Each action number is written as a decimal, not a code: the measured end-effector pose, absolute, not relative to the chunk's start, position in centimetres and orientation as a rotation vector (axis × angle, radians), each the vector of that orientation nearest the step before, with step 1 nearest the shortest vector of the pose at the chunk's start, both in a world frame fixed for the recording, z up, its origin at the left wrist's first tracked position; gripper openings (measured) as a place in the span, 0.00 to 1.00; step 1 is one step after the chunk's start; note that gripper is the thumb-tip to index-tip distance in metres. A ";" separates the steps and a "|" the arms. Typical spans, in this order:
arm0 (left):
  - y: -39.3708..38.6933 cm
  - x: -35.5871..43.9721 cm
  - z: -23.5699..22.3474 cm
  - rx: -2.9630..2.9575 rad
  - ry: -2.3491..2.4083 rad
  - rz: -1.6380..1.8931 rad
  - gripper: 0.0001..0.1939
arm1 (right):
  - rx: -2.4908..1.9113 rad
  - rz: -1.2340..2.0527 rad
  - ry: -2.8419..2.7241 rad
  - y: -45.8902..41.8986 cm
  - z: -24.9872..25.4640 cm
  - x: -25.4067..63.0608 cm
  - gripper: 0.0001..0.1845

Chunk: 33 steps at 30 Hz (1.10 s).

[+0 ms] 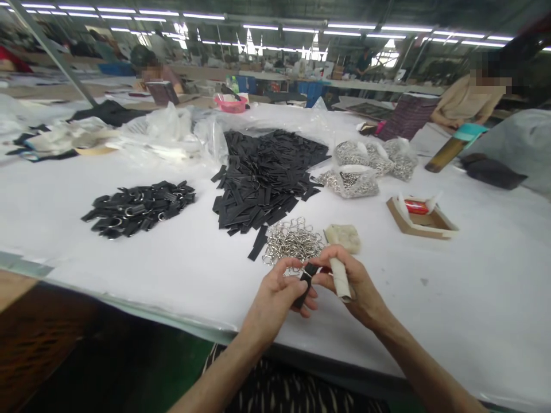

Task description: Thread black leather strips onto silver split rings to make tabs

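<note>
My left hand (279,291) is closed in a pinch on a short black strap (306,280) that looks folded over. My right hand (349,281) meets it from the right, fingers touching the same strap, and grips a pale cylindrical tool (342,279). Both hands hover above the near edge of the white table (473,298). Just beyond them lies a heap of metal rings (293,240) and a pale sponge-like block (343,236). Further back is a large pile of loose black straps (262,178). At the left lies a smaller pile of straps with rings fitted (138,207).
Clear bags of metal rings (370,163) lie at the back right. A shallow cardboard tray (422,221) holds a red item. Crumpled plastic bags (167,135) lie at the back left. A bottle (447,150) lies at the right. Other people sit at the far tables.
</note>
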<state>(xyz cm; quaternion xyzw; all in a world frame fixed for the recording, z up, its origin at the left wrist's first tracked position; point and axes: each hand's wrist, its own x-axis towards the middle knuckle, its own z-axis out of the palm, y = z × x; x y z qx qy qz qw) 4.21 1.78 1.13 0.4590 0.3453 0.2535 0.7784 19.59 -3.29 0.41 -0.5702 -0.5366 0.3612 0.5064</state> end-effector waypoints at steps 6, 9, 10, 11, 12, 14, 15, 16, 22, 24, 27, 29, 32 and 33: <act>1.9 3.9 0.6 0.868 0.692 0.555 0.23 | -1.412 0.790 -1.245 -2.9 -0.3 18.8 0.08; 1.9 3.6 0.2 0.789 0.679 0.584 0.26 | -1.402 0.709 -1.216 -2.8 -0.3 18.3 0.09; 1.9 3.6 0.1 0.767 0.678 0.589 0.27 | -1.405 0.688 -1.217 -2.8 -0.3 18.1 0.09; 1.9 3.5 0.1 0.748 0.684 0.592 0.27 | -1.411 0.680 -1.220 -2.8 -0.2 17.9 0.08; 1.9 3.5 0.1 0.735 0.693 0.592 0.27 | -1.420 0.685 -1.224 -2.8 -0.2 17.6 0.08; 1.9 3.4 0.3 0.722 0.716 0.596 0.26 | -1.429 0.724 -1.217 -2.9 -0.1 17.2 0.06; 1.8 3.4 0.4 0.720 0.721 0.597 0.24 | -1.430 0.752 -1.205 -2.9 -0.1 17.0 0.06; 1.8 3.4 0.6 0.718 0.721 0.597 0.23 | -1.430 0.778 -1.192 -3.0 -0.2 16.8 0.07; 1.7 3.1 0.7 0.656 0.719 0.578 0.12 | -1.593 0.710 -1.302 -3.4 -0.4 16.6 0.06; 1.7 3.0 0.6 0.635 0.751 0.554 0.10 | -1.615 0.636 -1.361 -3.8 -0.3 16.6 0.05; 1.5 3.1 0.3 0.602 0.780 0.548 0.08 | -1.551 0.449 -1.461 -4.8 -0.2 16.5 0.03; 1.4 3.1 0.2 0.542 0.800 0.585 0.06 | -1.428 0.318 -1.584 -5.5 -0.3 16.4 0.05; 1.1 3.2 -0.1 0.451 0.816 0.651 0.04 | -1.268 0.198 -1.815 -6.3 -0.5 16.2 0.12; 1.0 3.2 -0.1 0.429 0.814 0.667 0.03 | -1.245 0.164 -1.879 -6.5 -0.6 16.1 0.13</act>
